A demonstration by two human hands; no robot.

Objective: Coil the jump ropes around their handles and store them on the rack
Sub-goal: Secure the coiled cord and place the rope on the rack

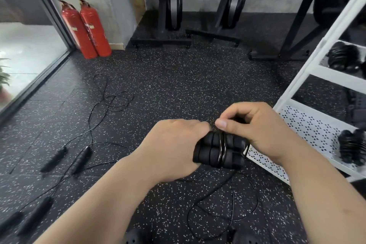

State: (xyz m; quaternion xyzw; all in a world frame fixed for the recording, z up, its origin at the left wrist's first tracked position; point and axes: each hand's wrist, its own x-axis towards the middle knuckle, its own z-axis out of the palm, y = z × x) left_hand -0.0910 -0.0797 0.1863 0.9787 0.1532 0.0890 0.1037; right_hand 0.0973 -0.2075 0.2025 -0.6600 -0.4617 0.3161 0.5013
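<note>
My left hand [172,148] grips a pair of black foam jump rope handles [213,151] held side by side. A few turns of thin black rope [222,147] circle their middle. My right hand [255,128] pinches the rope just above the handles, and the loose rest of it [221,212] trails in loops on the floor below. Another rope with two black handles [79,159] lies uncoiled on the floor at left. Two more handles [35,214] lie at the lower left. Coiled black ropes [350,146] sit on the white rack [309,130] at right.
Two red fire extinguishers [87,29] stand by the glass door at back left. Black rowing machine stands [172,16] line the back wall. A black frame [293,31] stands behind the rack. The floor is black speckled rubber [178,85]. Black shoes [136,237] show at the bottom edge.
</note>
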